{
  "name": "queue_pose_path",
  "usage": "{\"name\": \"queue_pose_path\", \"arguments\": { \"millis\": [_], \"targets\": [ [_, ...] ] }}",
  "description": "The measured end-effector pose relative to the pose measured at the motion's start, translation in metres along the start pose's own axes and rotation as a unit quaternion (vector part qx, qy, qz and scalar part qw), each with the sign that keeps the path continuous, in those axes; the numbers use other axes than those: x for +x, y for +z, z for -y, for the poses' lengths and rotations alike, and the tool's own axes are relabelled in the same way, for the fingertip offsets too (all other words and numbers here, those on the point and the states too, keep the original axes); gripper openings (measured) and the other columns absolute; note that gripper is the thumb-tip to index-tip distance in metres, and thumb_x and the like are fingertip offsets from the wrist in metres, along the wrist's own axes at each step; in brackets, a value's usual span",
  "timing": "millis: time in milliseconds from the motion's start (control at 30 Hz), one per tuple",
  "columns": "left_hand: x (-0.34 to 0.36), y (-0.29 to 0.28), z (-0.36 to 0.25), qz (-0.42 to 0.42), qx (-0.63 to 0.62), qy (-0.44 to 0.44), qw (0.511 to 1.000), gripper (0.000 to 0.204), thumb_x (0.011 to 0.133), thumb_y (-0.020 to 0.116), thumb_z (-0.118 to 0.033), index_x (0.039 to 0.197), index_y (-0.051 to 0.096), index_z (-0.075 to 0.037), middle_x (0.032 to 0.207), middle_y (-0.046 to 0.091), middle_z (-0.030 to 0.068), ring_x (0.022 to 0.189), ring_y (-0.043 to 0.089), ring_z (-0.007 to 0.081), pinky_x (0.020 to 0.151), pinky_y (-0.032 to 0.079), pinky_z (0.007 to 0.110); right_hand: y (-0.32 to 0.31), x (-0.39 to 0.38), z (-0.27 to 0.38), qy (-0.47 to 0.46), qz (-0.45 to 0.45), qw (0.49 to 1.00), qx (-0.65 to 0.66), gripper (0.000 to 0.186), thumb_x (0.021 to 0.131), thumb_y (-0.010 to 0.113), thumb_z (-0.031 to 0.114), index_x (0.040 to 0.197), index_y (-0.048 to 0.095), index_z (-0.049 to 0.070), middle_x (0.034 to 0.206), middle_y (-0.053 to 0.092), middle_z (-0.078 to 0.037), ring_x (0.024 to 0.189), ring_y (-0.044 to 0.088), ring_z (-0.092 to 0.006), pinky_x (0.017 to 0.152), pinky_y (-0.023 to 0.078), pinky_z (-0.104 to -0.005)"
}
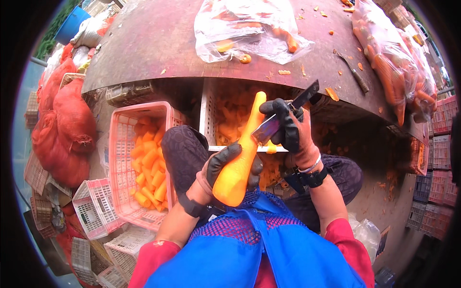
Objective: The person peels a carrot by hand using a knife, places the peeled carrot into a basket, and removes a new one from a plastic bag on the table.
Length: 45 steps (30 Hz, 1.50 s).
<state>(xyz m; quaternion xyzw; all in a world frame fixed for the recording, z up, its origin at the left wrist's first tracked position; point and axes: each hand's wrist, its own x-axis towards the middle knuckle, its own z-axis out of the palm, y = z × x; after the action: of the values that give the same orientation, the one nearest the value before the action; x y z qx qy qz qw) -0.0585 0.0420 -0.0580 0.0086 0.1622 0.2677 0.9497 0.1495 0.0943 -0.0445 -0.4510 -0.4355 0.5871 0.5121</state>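
- carrot (234, 178) gripped in my left hand (210, 169), short of the near edge of the table (149, 48)
- right hand (290, 128) closed round a blade (267, 130) touching it
- peeling, i judge; next stroke wants steady hold, shallow blade

At the centre of the frame you have 2 hands, 1 left grip (225, 165) and 1 right grip (288, 129), plus 1 large carrot (240, 165), 1 bladed tool (266, 130) and 1 white crate (206, 115). Count 1 pink crate (116, 158) left of centre, its carrot pieces (152, 165) too overlapped for you to number, 1 knife (354, 73) upper right and 1 blue bucket (72, 25) upper left.
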Motion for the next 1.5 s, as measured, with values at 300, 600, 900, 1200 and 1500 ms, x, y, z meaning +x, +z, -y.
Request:
{"name": "queue_pose_path", "arguments": {
  "millis": [300,600,900,1200,1500],
  "targets": [
    [0.001,0.014,-0.002,-0.101,0.199,0.047,0.974,0.053,0.086,0.06,-0.022,0.133,0.039,-0.009,0.088,0.061,0.0124,0.074,0.062,0.0236,0.068,0.051,0.034,-0.035,0.036,0.01,-0.079,-0.174,0.982,0.013,0.033,0.089,0.061,0.031,0.089,0.067,-0.001,0.074,0.066,-0.005,0.047,0.054,-0.0079,0.04,0.039,-0.0209],
    [0.02,-0.037,0.003,-0.146,0.606,0.223,0.749,0.063,0.077,0.071,-0.004,0.132,0.041,-0.004,0.098,0.062,0.0054,0.084,0.061,0.0134,0.074,0.051,0.027,-0.066,0.076,-0.044,-0.108,-0.22,0.969,-0.027,0.025,0.089,0.061,0.023,0.102,0.065,0.002,0.081,0.067,-0.005,0.052,0.055,-0.0071,0.043,0.042,-0.0208],
    [0.014,-0.024,0.001,-0.253,0.642,0.185,0.699,0.069,0.069,0.078,-0.017,0.127,0.043,-0.001,0.114,0.056,0.0107,0.103,0.053,0.0187,0.09,0.043,0.031,-0.046,0.001,-0.01,-0.017,0.043,0.977,-0.209,0.022,0.091,0.047,0.005,0.107,0.061,-0.001,0.09,0.065,-0.007,0.079,0.062,-0.0138,0.069,0.05,-0.0282],
    [0.017,-0.02,0.004,-0.137,0.595,0.256,0.75,0.058,0.069,0.076,-0.011,0.119,0.048,-0.003,0.105,0.059,0.0106,0.097,0.059,0.0226,0.084,0.047,0.032,-0.07,0.018,-0.075,0.059,0.044,0.781,-0.621,0.021,0.085,0.056,0.013,0.103,0.061,0.004,0.08,0.066,-0.014,0.07,0.064,-0.026,0.062,0.051,-0.0353],
    [0.02,0.026,-0.04,-0.032,0.282,0.477,0.832,0.04,0.079,0.059,0.002,0.117,0.047,-0.003,0.104,0.058,0.0117,0.103,0.057,0.0252,0.092,0.044,0.038,0.018,-0.028,-0.064,0.249,0.09,0.935,0.236,0.053,0.092,0.041,0.057,0.1,0.058,0.007,0.064,0.048,0.002,0.051,0.041,-0.0084,0.049,0.035,-0.0223]
  ]
}}
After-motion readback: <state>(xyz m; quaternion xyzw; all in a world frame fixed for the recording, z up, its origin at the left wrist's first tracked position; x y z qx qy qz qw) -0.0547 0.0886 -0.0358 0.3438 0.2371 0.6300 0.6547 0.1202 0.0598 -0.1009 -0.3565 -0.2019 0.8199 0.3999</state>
